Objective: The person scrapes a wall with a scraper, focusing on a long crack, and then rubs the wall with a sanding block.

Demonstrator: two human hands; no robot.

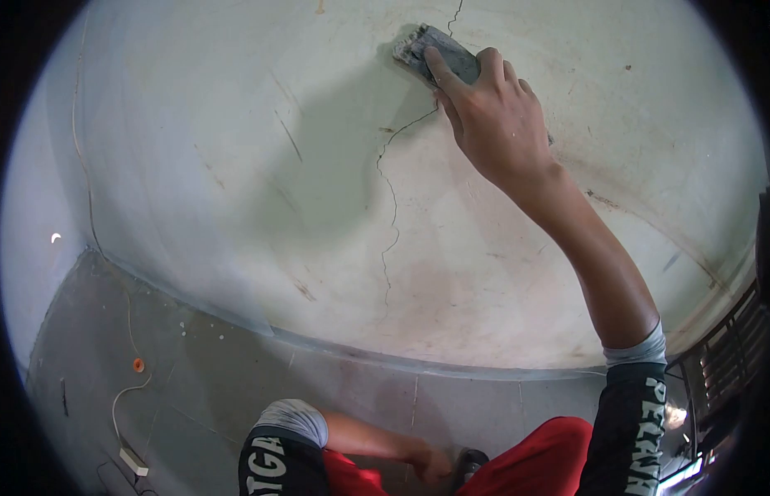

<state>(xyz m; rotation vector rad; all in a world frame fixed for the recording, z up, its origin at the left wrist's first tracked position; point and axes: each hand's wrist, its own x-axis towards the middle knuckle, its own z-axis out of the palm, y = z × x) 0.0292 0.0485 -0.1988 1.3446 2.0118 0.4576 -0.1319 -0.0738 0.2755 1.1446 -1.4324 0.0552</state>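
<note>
High on the pale wall (319, 273), my right hand (505, 116) is closed around a grey block (454, 56) with a rough, crumbly left end. The block lies against the wall over a thin dark crack (393, 223), which shows above it and winds downward below it. My left hand (435, 465) hangs low between my red-trousered knees, close to a dark shoe (470, 461). Its fingers are too dim and small to make out.
Grey floor tiles (360, 388) meet the wall's foot. At the left, a cord (127, 310) runs down to an orange ring (138, 364) and a white power strip (133, 461). A dark slatted metal thing (736, 347) stands at the right.
</note>
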